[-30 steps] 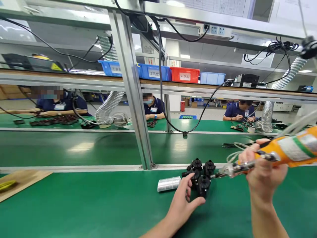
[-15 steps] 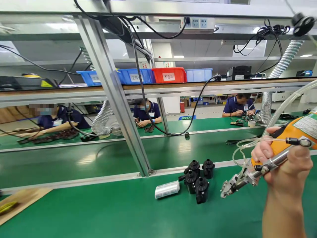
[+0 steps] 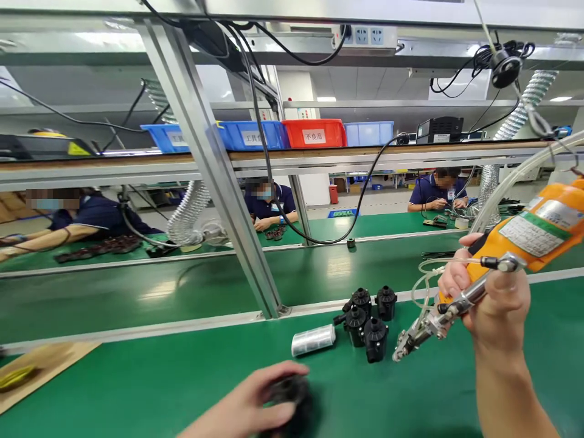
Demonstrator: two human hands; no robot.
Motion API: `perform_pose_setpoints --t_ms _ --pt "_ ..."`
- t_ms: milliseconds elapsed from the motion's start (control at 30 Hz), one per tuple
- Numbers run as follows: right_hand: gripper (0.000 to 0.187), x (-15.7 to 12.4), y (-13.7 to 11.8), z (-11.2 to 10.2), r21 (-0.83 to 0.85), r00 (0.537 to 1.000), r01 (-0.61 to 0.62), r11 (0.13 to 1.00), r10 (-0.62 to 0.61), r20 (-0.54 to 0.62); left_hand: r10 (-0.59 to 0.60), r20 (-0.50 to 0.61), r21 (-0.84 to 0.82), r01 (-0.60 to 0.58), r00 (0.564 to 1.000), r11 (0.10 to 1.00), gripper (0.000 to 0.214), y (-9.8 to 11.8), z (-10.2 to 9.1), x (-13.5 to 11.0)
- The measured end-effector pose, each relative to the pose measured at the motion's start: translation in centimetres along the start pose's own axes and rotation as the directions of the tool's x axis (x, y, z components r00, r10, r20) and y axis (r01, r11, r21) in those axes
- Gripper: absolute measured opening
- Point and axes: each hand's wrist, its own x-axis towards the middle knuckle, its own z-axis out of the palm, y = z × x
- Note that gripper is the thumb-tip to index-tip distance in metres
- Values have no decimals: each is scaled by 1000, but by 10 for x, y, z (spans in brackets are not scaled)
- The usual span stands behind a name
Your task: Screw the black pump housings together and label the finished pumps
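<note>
My left hand (image 3: 246,401) is closed around a black part (image 3: 294,392), blurred by motion, at the bottom of the view. It resembles the several black pumps (image 3: 375,337) standing in a group on the green bench. In my right hand (image 3: 499,307) is an orange power screwdriver (image 3: 533,234) with a white label, a metal rod alongside and clear hoses. Its metal nose points down and left, above the bench, just right of the pumps. A roll of clear film or labels (image 3: 313,340) lies left of the pumps.
A metal post (image 3: 228,201) rises from the bench's back rail. Blue bins (image 3: 255,135) and a red bin (image 3: 314,134) sit on the shelf. A black cable (image 3: 314,242) loops below it. Brown paper (image 3: 59,368) lies at left. Several people work across the bench.
My left hand has come into view at the bottom with the black part in it. My right hand and the screwdriver have shifted left, closer to the pumps.
</note>
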Motion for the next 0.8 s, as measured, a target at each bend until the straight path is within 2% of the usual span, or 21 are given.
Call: perform_pose_setpoints --t_ms 33,67,167,233,300,467,800 --pt "60 -2 5 1 -7 1000 -9 1000 9 24 19 139 -71 -9 990 997 75 0 25 18" --pt "59 -4 10 2 -22 999 -16 1000 17 47 44 208 -142 -14 977 990 77 1 50 35" --pt "53 -9 25 7 -107 996 -24 994 33 85 136 212 -279 -73 968 957 74 3 112 70" --pt "54 -10 33 13 -152 996 -31 988 43 80 146 184 -322 -80 972 943 75 2 134 77" --pt "56 -12 38 19 -177 995 -44 983 59 85 140 146 -340 -83 979 937 77 -1 141 76" --pt "58 -16 45 29 -192 985 -83 978 109 134 152 68 -276 -128 986 953 64 -3 139 66" --pt "51 -21 48 36 -201 976 -113 973 146 162 233 102 -273 -198 967 941 50 3 142 67"
